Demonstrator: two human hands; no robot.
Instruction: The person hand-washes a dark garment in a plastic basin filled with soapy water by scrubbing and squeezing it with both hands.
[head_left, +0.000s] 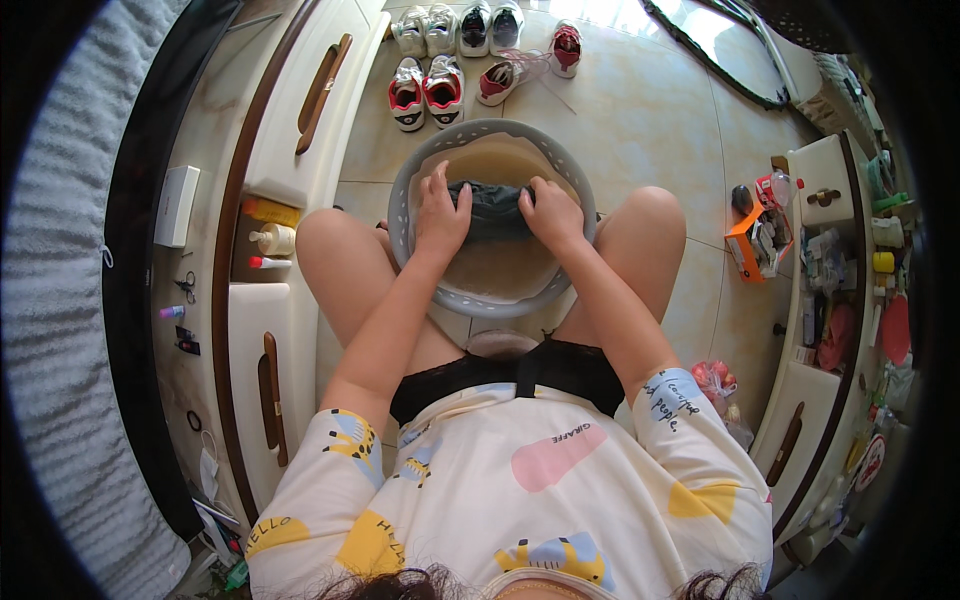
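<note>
A dark green cloth (491, 212) is stretched between my two hands over a round grey plastic basket (400, 217) with a perforated rim. The basket has a pale lining or inner basin and what looks like cloudy water inside. My left hand (442, 214) grips the cloth's left end, with its thumb on top and some fingers raised. The right end of the cloth is pinched in my right hand (551, 211), whose fingers are curled. The basket stands on the tiled floor between my knees.
Several pairs of sneakers (444, 90) stand beyond the basket. A white cabinet (262, 315) with bottles in a niche is at the left. An orange box (742, 244) with small items and a bag of fruit (714, 381) lie at the right, beside another cabinet (795, 412).
</note>
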